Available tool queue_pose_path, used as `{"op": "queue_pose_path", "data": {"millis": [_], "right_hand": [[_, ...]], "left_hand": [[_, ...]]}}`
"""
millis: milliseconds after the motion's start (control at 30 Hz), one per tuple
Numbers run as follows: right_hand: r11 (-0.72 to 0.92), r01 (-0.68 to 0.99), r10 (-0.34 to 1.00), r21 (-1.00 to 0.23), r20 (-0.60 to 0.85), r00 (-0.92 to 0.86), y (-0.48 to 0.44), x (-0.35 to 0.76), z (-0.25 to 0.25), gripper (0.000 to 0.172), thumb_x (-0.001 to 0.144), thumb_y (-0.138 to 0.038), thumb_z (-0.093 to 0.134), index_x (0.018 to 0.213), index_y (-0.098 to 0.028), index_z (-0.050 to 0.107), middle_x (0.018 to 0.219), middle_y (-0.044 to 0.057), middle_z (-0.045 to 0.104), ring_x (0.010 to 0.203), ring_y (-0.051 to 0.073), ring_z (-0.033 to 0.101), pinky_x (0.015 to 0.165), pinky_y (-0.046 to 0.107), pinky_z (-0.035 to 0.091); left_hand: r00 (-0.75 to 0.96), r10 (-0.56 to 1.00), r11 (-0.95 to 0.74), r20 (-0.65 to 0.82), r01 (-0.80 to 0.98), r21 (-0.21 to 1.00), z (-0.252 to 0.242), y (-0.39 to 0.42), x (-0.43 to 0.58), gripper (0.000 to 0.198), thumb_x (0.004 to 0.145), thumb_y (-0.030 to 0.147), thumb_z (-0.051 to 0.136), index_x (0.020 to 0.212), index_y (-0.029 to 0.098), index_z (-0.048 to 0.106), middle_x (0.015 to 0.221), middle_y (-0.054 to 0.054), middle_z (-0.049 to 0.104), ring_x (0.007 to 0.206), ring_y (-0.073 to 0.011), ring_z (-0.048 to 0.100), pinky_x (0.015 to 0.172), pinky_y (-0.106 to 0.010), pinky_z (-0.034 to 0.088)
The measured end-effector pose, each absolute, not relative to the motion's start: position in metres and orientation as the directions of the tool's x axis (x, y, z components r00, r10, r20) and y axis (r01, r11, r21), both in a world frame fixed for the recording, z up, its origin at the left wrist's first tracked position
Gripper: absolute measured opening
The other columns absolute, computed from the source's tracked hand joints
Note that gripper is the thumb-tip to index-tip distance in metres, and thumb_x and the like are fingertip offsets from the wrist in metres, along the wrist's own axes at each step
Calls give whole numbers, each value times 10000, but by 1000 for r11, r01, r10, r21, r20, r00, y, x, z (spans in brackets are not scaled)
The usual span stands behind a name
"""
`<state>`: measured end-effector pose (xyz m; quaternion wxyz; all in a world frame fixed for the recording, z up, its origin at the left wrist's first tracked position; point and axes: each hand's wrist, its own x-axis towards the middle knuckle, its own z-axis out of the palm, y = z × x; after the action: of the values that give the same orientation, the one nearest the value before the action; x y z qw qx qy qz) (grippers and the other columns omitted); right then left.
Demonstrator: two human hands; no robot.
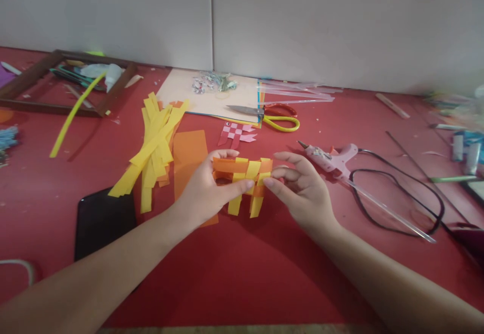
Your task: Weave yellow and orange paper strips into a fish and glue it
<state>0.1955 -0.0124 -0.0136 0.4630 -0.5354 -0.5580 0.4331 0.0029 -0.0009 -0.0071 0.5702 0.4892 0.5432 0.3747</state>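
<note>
Woven paper strips (252, 171), yellow crossing orange, are held up between my two hands above the red table. My left hand (212, 188) grips the left side, thumb on the front and fingers behind. At the right side, my right hand (302, 190) pinches the weave with its thumb and fingertips. Two yellow ends hang down below. Just beyond lies a small pink and red woven paper fish (235, 133). An orange paper sheet (191, 155) rests partly behind my left hand, beside a pile of yellow paper strips (157, 145).
Scissors (280, 115) with red and yellow handles lie at the back near cream paper (177, 89). A pink glue gun (333, 160) with a looped black cord is on the right. A black phone (104, 220) and a brown wooden frame (34, 82) are on the left.
</note>
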Motion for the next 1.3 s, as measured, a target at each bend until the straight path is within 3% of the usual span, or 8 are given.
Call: {"op": "queue_pose_path", "data": {"millis": [300,500,667,800,933,1100,1200,1300], "right_hand": [[120,299,993,-947,113,-42,-13,197,-15,445,793,-336,724,1183,-245,530,723,-16,656,800,174,658,586,267,490],[132,368,991,-920,130,-28,-14,199,-16,495,800,-368,712,1236,-229,523,738,9,657,875,209,655,581,289,492],[162,391,987,-906,156,-46,-15,198,-15,500,809,-317,704,1264,-219,521,710,-2,661,921,207,653,732,331,533],[196,365,981,-910,186,-62,-15,198,-14,482,813,-287,706,1255,-225,526,724,-7,669,909,197,652,802,348,539],[235,267,972,-935,231,-48,-15,198,-13,354,843,-264,686,1173,-255,559,851,12,686,888,178,662,815,341,549],[223,151,974,-963,226,1,-12,203,-17,147,869,-304,674,1005,-263,636,1129,54,658,1088,206,619,944,375,519],[160,35,984,-987,156,-91,-9,206,-20,102,872,-342,677,941,-270,652,1137,45,629,1070,203,613,912,361,525],[126,76,987,-989,117,-111,-8,206,-20,122,852,-357,696,806,-247,667,1052,42,582,974,185,600,841,330,521]], "left_hand": [[158,957,226,-242,112,968,-2,-2,4,608,675,352,838,1200,238,553,1066,-48,675,967,-224,663,866,-384,529],[148,964,208,-223,109,972,-1,-2,4,596,674,393,837,1180,253,555,1078,-35,658,933,-210,665,822,-363,541],[133,966,199,-224,176,964,-1,-2,3,612,665,378,844,1195,266,559,1126,-35,657,972,-217,659,870,-384,527],[157,958,227,-242,106,968,-2,-2,4,601,684,327,829,1206,256,541,1018,-23,686,949,-209,672,853,-374,537],[167,949,271,-266,-8,963,-1,-2,5,582,672,280,837,1169,227,540,933,-5,692,865,-183,688,798,-339,559],[163,925,370,-343,-180,912,-1,-1,6,627,657,255,856,1189,229,526,975,-23,708,867,-199,700,807,-373,575],[183,912,404,-368,-236,884,-3,-1,5,609,667,244,851,1187,206,538,969,-40,707,905,-227,696,837,-413,573],[197,901,427,-387,-240,872,-3,-1,5,607,672,241,849,1191,196,538,971,-50,707,925,-246,697,851,-441,572]]}}
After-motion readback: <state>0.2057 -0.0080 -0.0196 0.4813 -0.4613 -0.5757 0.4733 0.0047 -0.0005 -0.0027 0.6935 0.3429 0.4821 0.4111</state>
